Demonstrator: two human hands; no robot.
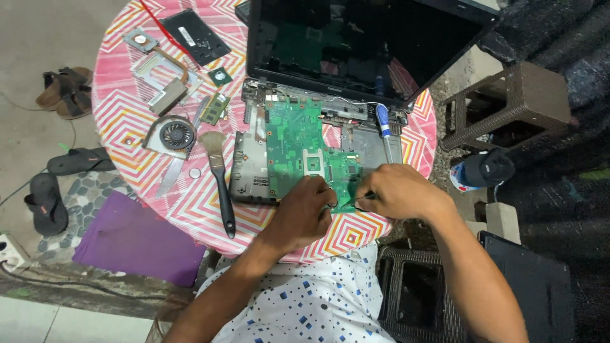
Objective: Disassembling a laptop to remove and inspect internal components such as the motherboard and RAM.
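A green laptop motherboard (293, 140) lies in the opened grey laptop base (249, 166) on a round table with a pink zigzag cloth (127, 114). My left hand (304, 213) rests on the board's near edge, fingers curled against it. My right hand (397, 190) pinches a small dark tool at the board's near right corner, close to the left hand's fingertips. The laptop's dark screen (356, 44) stands open behind. A blue-handled screwdriver (384, 127) lies on the base to the right.
A black-handled brush (220, 178), a cooling fan (173, 134), a heatsink with copper pipe (165, 82), a memory stick (216, 108), a chip (220, 76) and a black cover (194, 35) lie on the cloth's left. Sandals (63, 92) on the floor, wicker stools (508, 101) right.
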